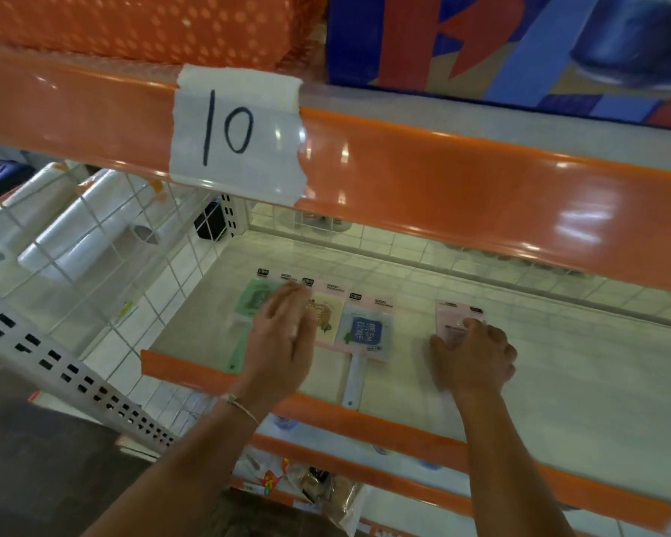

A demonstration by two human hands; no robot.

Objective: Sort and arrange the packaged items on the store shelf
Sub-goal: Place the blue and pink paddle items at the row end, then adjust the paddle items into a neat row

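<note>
The store shelf is a pale board with an orange front lip, set under a higher orange rail that carries a taped paper label marked 10; both arms reach in beneath that rail, which is likely why the hands work low and flat. On the board the packaged items lie face up in a row, heads to the back and handles toward the lip, so each front can be read from the aisle.

The left hand lies with straight fingers spread over the green pack and the tan pack just right of it, a wide, flat grip that presses and squares them instead of lifting. Just right of that hand the blue-printed pack lies untouched, its white handle running out over the lip.

Well right of it, apart from the row, the right hand curls over the near end of the pink pack; motion blur hides the fingertips, but it seems a narrow grip holding that pack, probably to slide it left into line
</note>
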